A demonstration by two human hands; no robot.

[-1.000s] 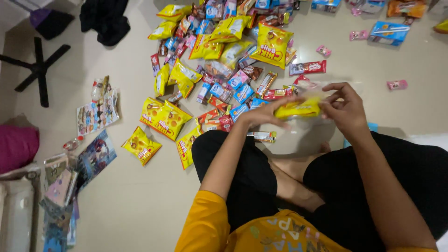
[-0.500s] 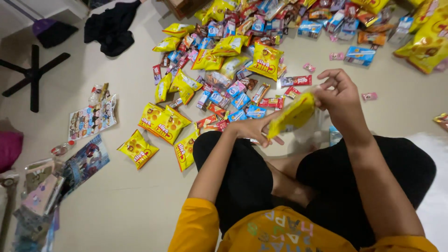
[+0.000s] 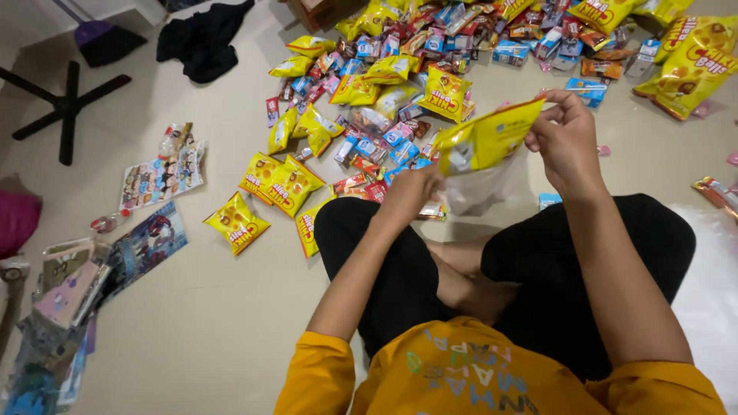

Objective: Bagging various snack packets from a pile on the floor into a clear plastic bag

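Person sitting cross-legged on a pale floor [image 3: 192, 323], which stays bare just left of their knees, so that's the open room. Both hands are up over the lap: the left hand [image 3: 411, 192] pinches the lower left edge of a yellow snack packet [image 3: 484, 138], and the right hand [image 3: 565, 138] grips its upper right corner, with a clear plastic bag [image 3: 480, 188] hanging under the packet (can't tell which hand has the bag). The packet is tilted, right end higher.

Just past the knees, three or four loose yellow packets [image 3: 280, 184] lie on the floor. Beyond them a dense pile of mixed snacks [image 3: 400, 84] runs across the top, blocking most of the far side. Off left sit printed sheets [image 3: 157, 173], farther out a black chair base [image 3: 65, 104] and a dark cloth heap [image 3: 204, 38].
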